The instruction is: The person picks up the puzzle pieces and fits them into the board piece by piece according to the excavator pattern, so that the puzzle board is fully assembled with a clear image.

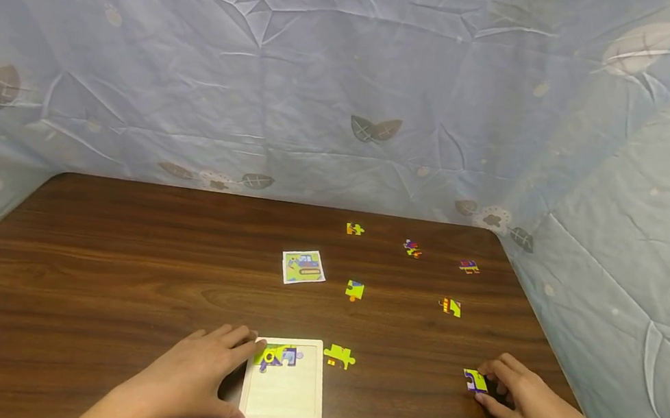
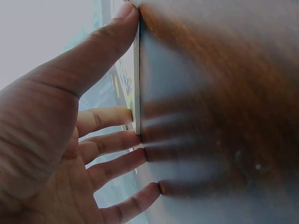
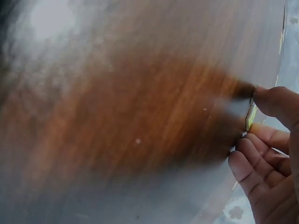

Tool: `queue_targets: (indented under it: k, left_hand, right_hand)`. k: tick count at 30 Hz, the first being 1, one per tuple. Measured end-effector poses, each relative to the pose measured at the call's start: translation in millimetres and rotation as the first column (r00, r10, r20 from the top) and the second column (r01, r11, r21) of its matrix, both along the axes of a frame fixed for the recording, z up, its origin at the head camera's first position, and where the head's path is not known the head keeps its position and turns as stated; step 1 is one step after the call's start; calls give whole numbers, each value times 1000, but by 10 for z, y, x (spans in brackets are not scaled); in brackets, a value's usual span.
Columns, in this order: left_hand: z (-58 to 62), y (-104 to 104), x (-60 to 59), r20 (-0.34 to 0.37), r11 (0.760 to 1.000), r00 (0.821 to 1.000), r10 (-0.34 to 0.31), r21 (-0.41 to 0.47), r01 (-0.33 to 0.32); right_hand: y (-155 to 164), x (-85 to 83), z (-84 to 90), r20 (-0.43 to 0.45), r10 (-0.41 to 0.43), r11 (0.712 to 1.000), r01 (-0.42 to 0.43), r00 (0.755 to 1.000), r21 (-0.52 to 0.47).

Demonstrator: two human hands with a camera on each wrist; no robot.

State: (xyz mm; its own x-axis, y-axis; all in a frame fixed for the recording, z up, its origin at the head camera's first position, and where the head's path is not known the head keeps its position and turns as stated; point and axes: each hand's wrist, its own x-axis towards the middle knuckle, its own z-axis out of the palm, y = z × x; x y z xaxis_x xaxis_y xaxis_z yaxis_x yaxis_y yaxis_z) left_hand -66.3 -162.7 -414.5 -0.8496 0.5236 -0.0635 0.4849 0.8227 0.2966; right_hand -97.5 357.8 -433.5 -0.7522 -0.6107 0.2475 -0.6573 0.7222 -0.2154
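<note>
A pale square puzzle tray [image 1: 284, 396] lies near the front of the table, with joined puzzle pieces [image 1: 277, 356] in its upper left part. My left hand [image 1: 192, 372] rests at its left side, index finger on the upper corner and thumb at the lower corner. In the left wrist view, the fingers [image 2: 112, 142] reach out fairly straight against the tray's edge [image 2: 137, 84]. At the right, my right hand [image 1: 526, 403] pinches a green and purple puzzle piece [image 1: 475, 381] between thumb and index finger, low at the tabletop. The right wrist view shows that piece edge-on.
A green puzzle piece [image 1: 339, 356] lies just right of the tray. Farther back are a small picture card of a digger [image 1: 303, 267] and several loose pieces, among them a green one [image 1: 355, 290] and a striped one [image 1: 451, 307]. Cloth curtains [image 1: 349, 86] surround the table.
</note>
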Motion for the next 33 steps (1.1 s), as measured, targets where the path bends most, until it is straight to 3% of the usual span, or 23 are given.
queue_targets:
  k: [12, 18, 24, 33]
  left_hand:
    - [12, 1, -4, 29, 1000, 999, 19, 2, -19]
    - [14, 4, 2, 38, 1000, 999, 24, 0, -24]
    - [18, 4, -1, 37, 1000, 999, 26, 1, -26]
    - [4, -1, -2, 59, 999, 998, 34, -1, -34]
  right_hand:
    - [-45, 24, 5, -7, -76, 997, 76, 997, 4]
    - [-44, 4, 48, -50, -62, 998, 61, 997, -35]
    - [-44, -38, 229, -118, -50, 995, 40, 992, -90]
    - [-70, -92, 490, -191, -21, 997, 6, 981, -77]
